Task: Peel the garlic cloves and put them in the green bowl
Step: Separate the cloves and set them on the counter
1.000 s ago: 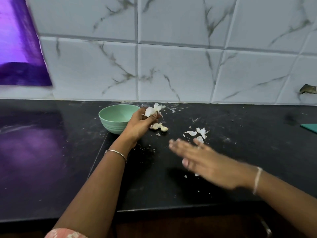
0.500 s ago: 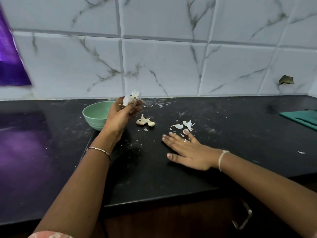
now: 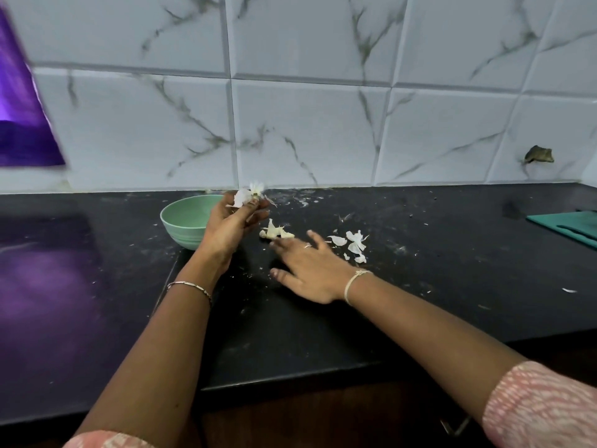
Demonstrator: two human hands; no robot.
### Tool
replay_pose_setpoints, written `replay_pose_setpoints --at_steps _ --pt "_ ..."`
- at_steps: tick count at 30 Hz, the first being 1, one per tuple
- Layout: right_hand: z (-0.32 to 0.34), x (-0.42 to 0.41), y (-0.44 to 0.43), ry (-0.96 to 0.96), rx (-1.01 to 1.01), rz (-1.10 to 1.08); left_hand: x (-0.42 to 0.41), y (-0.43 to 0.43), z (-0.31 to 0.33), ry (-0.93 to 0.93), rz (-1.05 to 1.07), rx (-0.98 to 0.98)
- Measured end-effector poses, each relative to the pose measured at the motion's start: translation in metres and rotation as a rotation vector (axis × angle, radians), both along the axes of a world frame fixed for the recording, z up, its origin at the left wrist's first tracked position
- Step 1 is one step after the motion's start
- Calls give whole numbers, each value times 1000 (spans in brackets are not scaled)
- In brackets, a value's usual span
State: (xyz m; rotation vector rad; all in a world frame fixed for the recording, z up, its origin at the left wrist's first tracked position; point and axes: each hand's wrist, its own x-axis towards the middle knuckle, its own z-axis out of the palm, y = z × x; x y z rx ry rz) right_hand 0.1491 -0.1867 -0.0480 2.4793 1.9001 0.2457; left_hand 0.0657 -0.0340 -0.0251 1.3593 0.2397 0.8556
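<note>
My left hand (image 3: pixel 231 226) is raised just right of the green bowl (image 3: pixel 184 221) and grips a piece of garlic (image 3: pixel 247 195) with white papery skin sticking out above the fingers. The bowl stands on the black counter near the wall; its inside is mostly hidden. My right hand (image 3: pixel 308 265) lies flat on the counter with fingers straight, fingertips reaching a garlic clove with loose skin (image 3: pixel 276 232). Torn white peels (image 3: pixel 353 245) lie just right of that hand.
The black counter (image 3: pixel 420 286) is dusted with small white flakes. A teal cutting board (image 3: pixel 568 226) lies at the far right. A purple reflective surface (image 3: pixel 48 286) covers the left part. The tiled wall stands right behind; the counter's front edge is near me.
My right hand came down onto the counter, then slid left and forward toward the clove beside the bowl. My left hand stayed beside the bowl with the garlic.
</note>
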Motion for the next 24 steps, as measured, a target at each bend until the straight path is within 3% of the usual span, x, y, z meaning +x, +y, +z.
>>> replay_pose_setpoints --at_steps 4,8,10,20,24 --pt "-10 -17 30 139 -39 0 1 3 -8 81 38 79" --pt "-13 -13 34 225 -75 -47 3 1 -17 336 230 580" --pt "-13 -12 28 225 -83 -57 4 -2 -19 370 268 682" --pt "-3 33 -22 88 -181 -362 5 2 -20 454 265 624" --pt "2 38 -24 -124 -118 -420 5 2 -20 465 258 651"
